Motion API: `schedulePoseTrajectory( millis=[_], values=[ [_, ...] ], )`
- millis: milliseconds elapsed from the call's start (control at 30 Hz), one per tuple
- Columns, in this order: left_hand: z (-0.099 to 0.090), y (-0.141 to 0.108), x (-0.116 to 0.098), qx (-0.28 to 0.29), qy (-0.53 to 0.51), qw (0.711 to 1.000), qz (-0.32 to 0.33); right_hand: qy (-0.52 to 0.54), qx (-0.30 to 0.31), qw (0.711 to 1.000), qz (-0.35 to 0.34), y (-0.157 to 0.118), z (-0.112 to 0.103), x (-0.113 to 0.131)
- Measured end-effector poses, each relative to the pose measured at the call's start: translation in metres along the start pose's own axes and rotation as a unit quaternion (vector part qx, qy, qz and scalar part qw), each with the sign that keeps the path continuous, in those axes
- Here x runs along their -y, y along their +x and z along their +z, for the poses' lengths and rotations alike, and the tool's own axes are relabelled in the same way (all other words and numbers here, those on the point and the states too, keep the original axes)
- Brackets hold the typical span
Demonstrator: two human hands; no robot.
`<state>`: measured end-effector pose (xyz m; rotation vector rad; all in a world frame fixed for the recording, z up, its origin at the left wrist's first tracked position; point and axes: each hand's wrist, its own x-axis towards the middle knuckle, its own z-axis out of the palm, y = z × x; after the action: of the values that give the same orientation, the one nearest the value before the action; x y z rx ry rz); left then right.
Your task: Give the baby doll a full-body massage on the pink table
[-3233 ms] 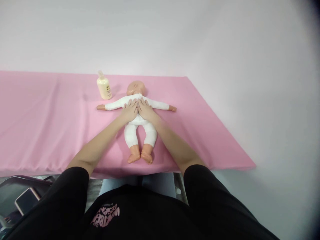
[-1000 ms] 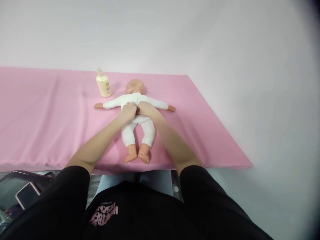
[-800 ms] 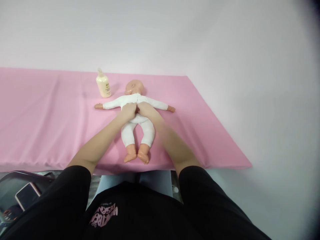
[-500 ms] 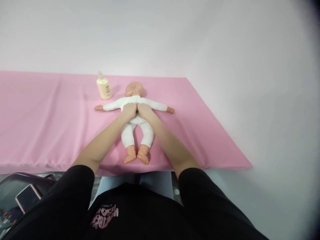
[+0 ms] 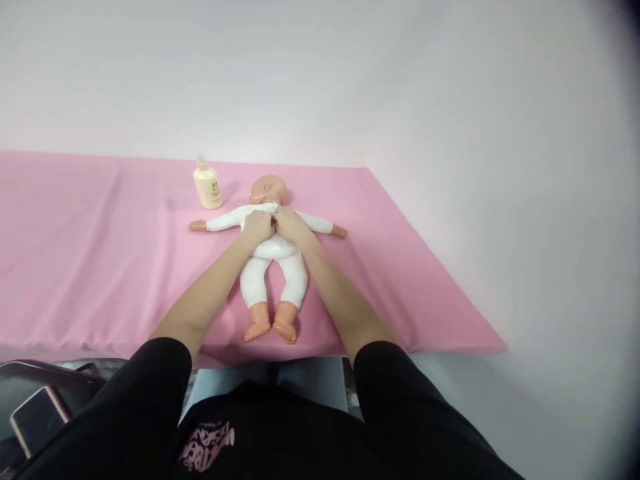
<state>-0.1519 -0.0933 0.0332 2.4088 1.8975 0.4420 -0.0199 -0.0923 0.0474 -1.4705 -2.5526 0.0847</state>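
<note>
Pressing seems the step in hand: left hand (image 5: 259,227) and right hand (image 5: 291,225) meet, knuckles bent, on the doll (image 5: 274,249) lying on the pink, creased table (image 5: 400,287); whether they grip is hidden. Any shift calls for even contact. Doll's body matte white, feet smooth, plastic-looking.

The one view looks out from the person's head — forward and down. The black shirt (image 5: 280,440) is very close, along the bottom. The left hand (image 5: 259,227) and right hand (image 5: 292,225) are farther off, near the middle — seen from above and behind. The pink cloth (image 5: 75,260) slopes away, its far edge higher up.
</note>
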Motion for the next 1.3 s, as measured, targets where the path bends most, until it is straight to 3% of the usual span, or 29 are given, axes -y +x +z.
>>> schedulePoseTrajectory(
  millis=[167, 367, 567, 700, 1033, 1300],
  values=[
    [0.000, -0.002, 0.000, -0.038, 0.057, 0.997, 0.044, -0.013, 0.004, 0.999, 0.043, 0.003, 0.003, 0.004],
    [0.003, -0.001, 0.000, -0.055, 0.009, 0.998, -0.002, 0.065, -0.067, 0.988, 0.122, 0.003, 0.013, 0.002],
    [0.003, -0.001, 0.000, -0.056, -0.006, 0.998, 0.011, 0.061, -0.112, 0.988, 0.092, 0.006, 0.026, -0.006],
    [0.005, 0.000, 0.001, -0.087, -0.014, 0.996, 0.032, 0.062, -0.155, 0.984, 0.059, 0.007, 0.032, -0.009],
    [0.013, 0.008, 0.014, -0.109, -0.079, 0.990, 0.036, 0.100, -0.167, 0.980, 0.036, 0.009, 0.035, -0.014],
    [-0.004, -0.003, 0.004, -0.066, -0.042, 0.997, 0.014, 0.063, -0.100, 0.992, 0.044, 0.002, 0.021, -0.007]
  ],
)
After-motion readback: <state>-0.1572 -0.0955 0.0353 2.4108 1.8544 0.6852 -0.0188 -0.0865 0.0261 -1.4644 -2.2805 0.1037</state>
